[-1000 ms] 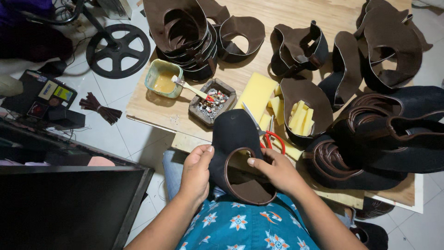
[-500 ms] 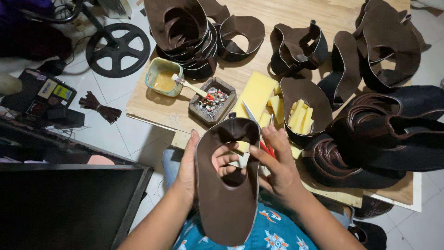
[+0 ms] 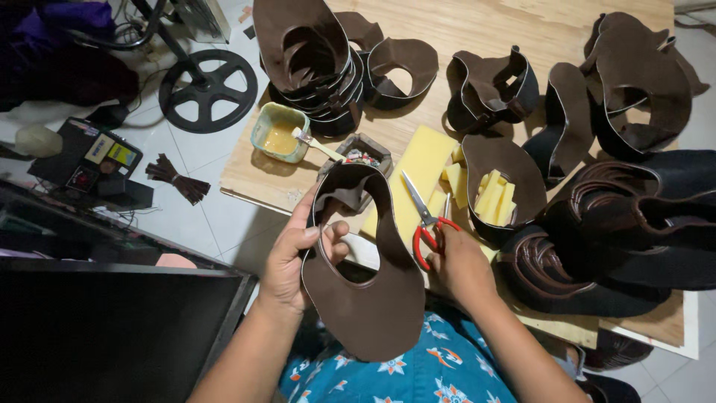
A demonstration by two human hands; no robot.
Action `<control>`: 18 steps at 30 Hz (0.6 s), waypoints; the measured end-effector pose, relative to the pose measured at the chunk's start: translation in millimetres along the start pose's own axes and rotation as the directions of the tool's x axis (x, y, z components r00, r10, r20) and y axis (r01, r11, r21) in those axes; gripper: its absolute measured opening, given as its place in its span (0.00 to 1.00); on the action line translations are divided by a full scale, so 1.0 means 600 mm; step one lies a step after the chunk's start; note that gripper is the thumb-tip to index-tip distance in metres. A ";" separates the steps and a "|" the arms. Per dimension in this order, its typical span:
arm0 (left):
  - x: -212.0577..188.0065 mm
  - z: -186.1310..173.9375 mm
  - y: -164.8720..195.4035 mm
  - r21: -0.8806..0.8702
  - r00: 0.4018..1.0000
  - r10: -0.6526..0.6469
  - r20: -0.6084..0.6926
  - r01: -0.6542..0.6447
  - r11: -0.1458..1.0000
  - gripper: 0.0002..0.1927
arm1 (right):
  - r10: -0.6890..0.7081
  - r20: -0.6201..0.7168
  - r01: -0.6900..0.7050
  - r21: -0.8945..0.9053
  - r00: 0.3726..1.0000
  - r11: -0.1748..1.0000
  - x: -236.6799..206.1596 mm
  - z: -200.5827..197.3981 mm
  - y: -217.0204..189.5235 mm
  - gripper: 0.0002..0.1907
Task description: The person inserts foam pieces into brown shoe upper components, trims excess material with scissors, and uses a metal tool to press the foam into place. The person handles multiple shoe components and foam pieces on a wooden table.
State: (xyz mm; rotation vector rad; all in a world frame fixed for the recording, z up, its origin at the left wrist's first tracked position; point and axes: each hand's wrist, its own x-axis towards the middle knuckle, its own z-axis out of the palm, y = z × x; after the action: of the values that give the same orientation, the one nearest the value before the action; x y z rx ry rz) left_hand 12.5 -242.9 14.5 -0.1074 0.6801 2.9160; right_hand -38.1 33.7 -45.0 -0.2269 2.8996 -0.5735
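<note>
One dark brown leather shoe-upper piece with an oval cut-out (image 3: 365, 306) is held upright over the lap, just in front of the near edge of the low wooden board table (image 3: 514, 30). Left hand (image 3: 294, 261) is clamped on its left edge, thumb on the outside face, fingers curled through the opening, wrist bent up, forearm rising from bottom left. Right hand (image 3: 459, 265) has its fingers closed on the handles of one pair of red-handled scissors (image 3: 425, 220), blades pointing away toward the upper left, lying over the yellow foam sheet (image 3: 418, 172); forearm comes in from bottom right. On the table: one pale green glue tub (image 3: 277, 133) with one brush (image 3: 317, 143) leaning on its rim, one small brown tray of bits (image 3: 362, 153) partly hidden behind the held piece, one brown leather piece holding several yellow foam strips (image 3: 496, 194). Stacks of brown leather uppers: one pile top left (image 3: 313, 60), about four loose pieces along the back, a dark nested pile at right (image 3: 634, 224); exact count can't be told. On the tiled floor, one black wheel base (image 3: 207, 89), one bundle of brown strips (image 3: 175, 177).
</note>
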 end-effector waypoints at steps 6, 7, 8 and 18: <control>-0.013 0.042 0.017 0.148 0.986 0.151 0.074 -0.160 0.976 0.46 | 0.000 -0.085 0.013 0.149 0.996 0.989 0.014 0.001 0.009 0.29; -0.015 0.045 0.020 0.194 0.982 0.170 0.088 -0.184 0.964 0.47 | 0.068 -0.050 -0.055 0.227 0.996 0.972 0.009 -0.004 0.010 0.29; -0.016 0.048 0.023 0.237 0.979 0.174 0.106 -0.195 0.952 0.47 | 0.132 -0.008 -0.123 0.301 0.991 0.945 0.005 -0.009 0.008 0.30; -0.057 0.088 -0.019 0.783 0.928 0.093 0.361 -0.356 0.510 0.51 | -0.039 0.195 -0.198 0.977 0.980 -0.083 -0.104 -0.123 -0.060 0.17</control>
State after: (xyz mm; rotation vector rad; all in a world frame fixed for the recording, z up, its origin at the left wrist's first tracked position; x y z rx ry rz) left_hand 45.9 -213.6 60.5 0.5314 2.0704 2.3464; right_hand 12.0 39.1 44.8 0.1549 1.4238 -2.3213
